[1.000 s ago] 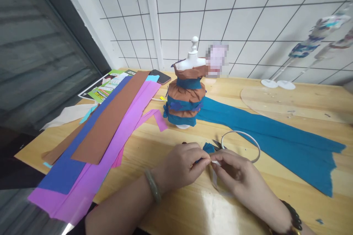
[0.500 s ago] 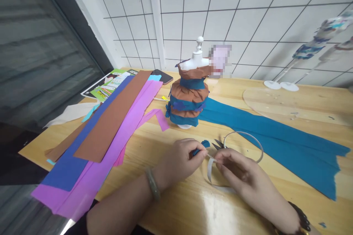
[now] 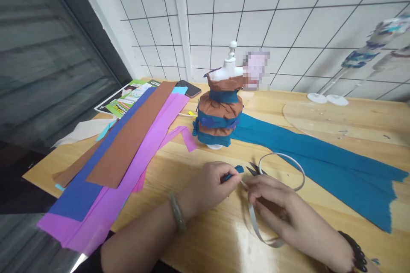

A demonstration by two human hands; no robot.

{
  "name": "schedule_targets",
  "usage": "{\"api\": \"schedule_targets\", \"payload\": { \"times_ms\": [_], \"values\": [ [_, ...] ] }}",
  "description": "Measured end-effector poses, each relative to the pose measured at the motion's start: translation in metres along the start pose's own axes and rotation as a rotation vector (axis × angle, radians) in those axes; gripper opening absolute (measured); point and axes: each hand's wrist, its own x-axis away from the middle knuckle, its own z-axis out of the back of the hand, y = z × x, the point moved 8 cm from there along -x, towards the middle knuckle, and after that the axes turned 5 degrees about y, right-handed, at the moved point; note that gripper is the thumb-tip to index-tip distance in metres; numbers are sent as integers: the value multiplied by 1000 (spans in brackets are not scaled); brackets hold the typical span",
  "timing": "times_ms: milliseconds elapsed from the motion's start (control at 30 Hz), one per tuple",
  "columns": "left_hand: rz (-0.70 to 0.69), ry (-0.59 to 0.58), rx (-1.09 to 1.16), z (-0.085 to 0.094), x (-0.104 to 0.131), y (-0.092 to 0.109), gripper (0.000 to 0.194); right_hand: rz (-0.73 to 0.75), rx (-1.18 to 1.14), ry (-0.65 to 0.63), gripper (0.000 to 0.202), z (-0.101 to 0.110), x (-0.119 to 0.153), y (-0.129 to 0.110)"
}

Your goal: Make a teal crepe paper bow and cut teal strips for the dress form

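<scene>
My left hand [image 3: 211,185] is closed in a pinch on a small gathered piece of teal crepe paper [image 3: 238,169]. Between finger and thumb of my right hand [image 3: 285,207] is a narrow white strip [image 3: 255,226], which curls down under the palm. Its end reaches toward my left fingertips. Just beyond the right hand lie open scissors [image 3: 253,169], their handles hidden. A thin white loop [image 3: 299,164] rests beside them. Behind my hands stands a small white dress form [image 3: 229,70], wrapped in brown and teal paper bands.
Long crepe paper strips in brown [image 3: 141,136], blue [image 3: 78,198] and purple [image 3: 153,140] overlap at the left. A wide teal sheet [image 3: 320,153] stretches right. A phone [image 3: 191,89] and printed packets [image 3: 123,104] lie behind. Stands with white bases [image 3: 317,98] are back right.
My right hand has shifted slightly along the white strip, which now hangs in a larger curve below it. My left hand has stayed in place with the teal piece.
</scene>
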Motion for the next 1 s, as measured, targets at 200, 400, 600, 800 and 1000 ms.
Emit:
{"api": "schedule_targets", "payload": {
  "times_ms": [200, 400, 600, 800, 1000],
  "values": [
    [-42, 45, -60, 2, -1, 1, 19, 24, -52, -11, 16, 5, 1, -6],
    [-173, 56, -106, 2, 1, 13, 16, -226, -150, 158, 25, 9, 0, 15],
    [-282, 18, -79, -1, 4, 21, 18, -137, -210, 172, 27, 7, -6, 10],
    [-313, 21, -97, -1, 5, 22, 19, -143, -177, 143, 30, 6, -7, 12],
    [-282, 42, -96, 0, 3, 20, 18, -189, -125, 136, 31, 3, -4, 15]
  ]
}}
